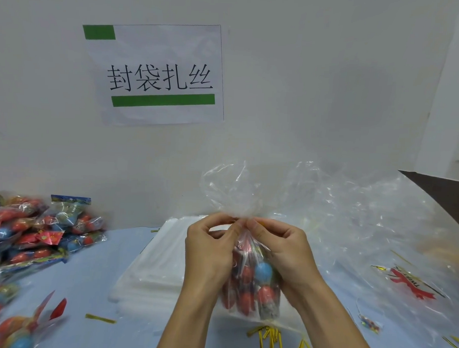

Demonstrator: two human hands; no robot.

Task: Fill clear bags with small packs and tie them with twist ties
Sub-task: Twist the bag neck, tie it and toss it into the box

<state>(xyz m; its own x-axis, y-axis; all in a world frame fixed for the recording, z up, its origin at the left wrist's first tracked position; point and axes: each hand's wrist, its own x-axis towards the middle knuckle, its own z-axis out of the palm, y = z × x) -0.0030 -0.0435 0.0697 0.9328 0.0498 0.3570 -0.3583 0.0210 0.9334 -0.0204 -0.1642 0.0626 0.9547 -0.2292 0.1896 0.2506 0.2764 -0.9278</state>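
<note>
Filled bag [253, 278] stands upright between both hands, long axis vertical. Left hand [210, 251] and right hand [285, 251] pinch its gathered neck from either side, equally near. Twist tie [260, 221] there is barely visible. Spare ties [269, 336] lie below the bag on the worktop [94, 286].

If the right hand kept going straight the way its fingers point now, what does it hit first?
The right hand points up and leftward at the gathered neck of the clear bag, which its fingers already pinch. Going on, it would probably meet the left hand fingertips just across the neck; depth is unclear.
</note>
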